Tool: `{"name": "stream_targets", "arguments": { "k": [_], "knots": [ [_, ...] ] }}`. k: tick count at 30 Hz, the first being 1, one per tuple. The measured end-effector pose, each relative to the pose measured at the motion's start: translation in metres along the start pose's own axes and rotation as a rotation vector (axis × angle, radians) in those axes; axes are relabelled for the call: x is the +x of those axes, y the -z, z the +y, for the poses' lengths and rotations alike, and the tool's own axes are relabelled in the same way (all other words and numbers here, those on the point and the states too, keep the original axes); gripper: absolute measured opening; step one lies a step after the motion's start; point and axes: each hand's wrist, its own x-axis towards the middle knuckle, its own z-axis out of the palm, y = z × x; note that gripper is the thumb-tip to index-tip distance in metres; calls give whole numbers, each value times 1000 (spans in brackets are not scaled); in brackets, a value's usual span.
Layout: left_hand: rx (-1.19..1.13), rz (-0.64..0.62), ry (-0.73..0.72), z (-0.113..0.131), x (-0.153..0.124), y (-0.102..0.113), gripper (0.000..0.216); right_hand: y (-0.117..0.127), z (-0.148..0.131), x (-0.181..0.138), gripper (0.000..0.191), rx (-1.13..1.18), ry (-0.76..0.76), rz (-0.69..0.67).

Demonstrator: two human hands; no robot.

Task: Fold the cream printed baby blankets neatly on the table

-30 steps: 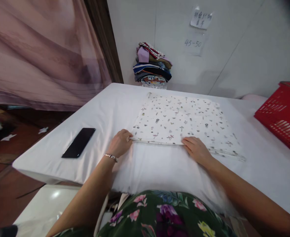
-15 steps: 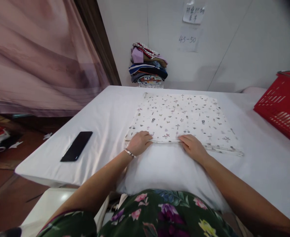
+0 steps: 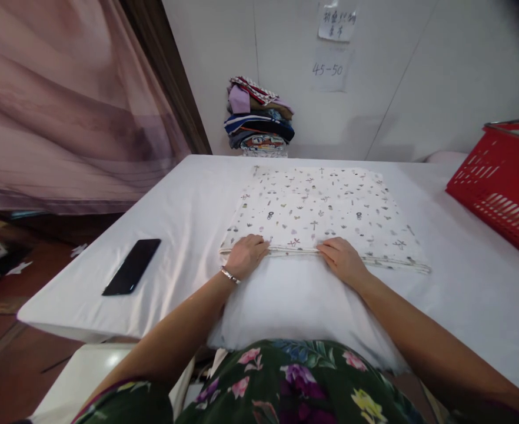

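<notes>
A printed cloth (image 3: 319, 209) lies flat and folded in the middle of a table (image 3: 189, 212) covered with a white sheet. The cloth is white with tiny pictures on it. Its near edge faces the person.

The left hand (image 3: 246, 255) rests on the near left corner of the cloth, with the fingers curled together over the edge. I cannot tell if they pinch it. A bracelet (image 3: 229, 275) sits on that wrist. The right hand (image 3: 342, 259) lies on the same near edge, toward the middle, with fingers close together and bent down onto the cloth.

A black phone (image 3: 132, 274) lies near the left edge of the table, well apart from the cloth. A red basket (image 3: 502, 182) stands at the right edge. A stack of folded clothes (image 3: 258, 116) sits at the far edge, against a white wall. Two paper notes (image 3: 333, 47) hang on that wall. A pink curtain (image 3: 65, 100) hangs on the left, over a brown floor (image 3: 3, 365).
</notes>
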Motion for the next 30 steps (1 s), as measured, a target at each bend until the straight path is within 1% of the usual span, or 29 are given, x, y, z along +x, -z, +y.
{"name": "stream_targets", "arguments": {
  "k": [2, 5, 7, 10, 12, 17, 22, 27, 30],
  "knots": [
    [6, 29, -8, 1, -2, 0, 24, 1, -1, 1, 27, -15, 5, -11],
    [23, 83, 14, 2, -1, 2, 23, 4, -2, 4, 27, -41, -23, 46],
    [52, 65, 22, 3, 1, 3, 23, 4, -2, 5, 26, -65, -35, 49],
    [76, -11, -2, 5, 2, 3, 22, 4, -2, 5, 25, -69, -12, -36],
    [63, -29, -14, 5, 0, 2, 22, 3, -2, 3, 24, -56, -12, -66],
    [38, 38, -26, 5, -5, -1, 20, 3, -1, 0, 20, -27, -3, -66],
    [-2, 76, -67, 6, -5, -3, 25, 1, 1, -1, 26, -40, 43, -41],
    [56, 43, -121, 7, -6, -2, 30, 2, 0, -1, 29, -79, 56, -18],
    [51, 18, -131, 9, -8, 3, 27, 5, -3, -1, 26, -86, 36, -23]
  ]
}}
